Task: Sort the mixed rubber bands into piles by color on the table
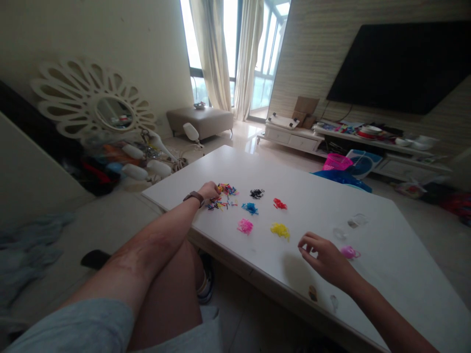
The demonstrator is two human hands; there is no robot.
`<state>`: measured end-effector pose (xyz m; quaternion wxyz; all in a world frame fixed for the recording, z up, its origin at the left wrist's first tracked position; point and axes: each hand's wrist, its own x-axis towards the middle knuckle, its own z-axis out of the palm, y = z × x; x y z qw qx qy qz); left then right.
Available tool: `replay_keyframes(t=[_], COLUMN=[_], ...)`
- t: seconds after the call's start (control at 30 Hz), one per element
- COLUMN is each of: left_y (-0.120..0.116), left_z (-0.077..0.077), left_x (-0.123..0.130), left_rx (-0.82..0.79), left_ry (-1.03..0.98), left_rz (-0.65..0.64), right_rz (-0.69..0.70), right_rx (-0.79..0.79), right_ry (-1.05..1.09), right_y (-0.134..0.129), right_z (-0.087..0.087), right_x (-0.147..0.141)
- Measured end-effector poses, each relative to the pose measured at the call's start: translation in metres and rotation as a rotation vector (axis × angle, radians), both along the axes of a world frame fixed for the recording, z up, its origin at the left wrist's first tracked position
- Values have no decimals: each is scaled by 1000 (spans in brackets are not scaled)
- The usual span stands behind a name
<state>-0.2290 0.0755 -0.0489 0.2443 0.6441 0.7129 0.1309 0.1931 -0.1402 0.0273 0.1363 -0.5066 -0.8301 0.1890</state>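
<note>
My left hand point(209, 190), a dark band on its wrist, reaches into a mixed pile of small coloured rubber bands point(228, 189). Its fingertips are hidden, so what they grip does not show. Sorted by colour, small heaps lie to the right: black bands point(256, 193), blue bands point(250, 208), red bands point(280, 203), pink bands point(245, 226) and yellow bands point(280, 230). My right hand point(319, 254) hovers above the white table point(253, 264), just right of the yellow heap. Its fingers are loosely bent and apart, with nothing visible in them.
Beyond my right hand lie a pink cup-like item point(349, 252) and a clear container point(357, 220). A small brown item point(312, 293) rests near the front edge. Lamp shades point(158, 168) stand left of the table; a pink basket point(336, 162) is behind it.
</note>
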Motion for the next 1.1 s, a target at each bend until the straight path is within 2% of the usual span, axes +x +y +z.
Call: replay_keyframes(t=[0.17, 0.53, 0.83, 1.1], left_y=[2, -2, -6, -6], left_z=[0, 16, 16, 13], left_x=[-1, -3, 3, 7], left_rx=[6, 86, -7, -47], left_ry=[30, 0, 25, 54], left_rz=[-5, -38, -130, -159], right_rz=[-5, -1, 0, 16], right_rx=[-5, 2, -13, -16], right_ry=[-9, 10, -9, -20], right_y=[-1, 1, 1, 0], right_z=[0, -1, 0, 0], right_x=[0, 3, 1, 1])
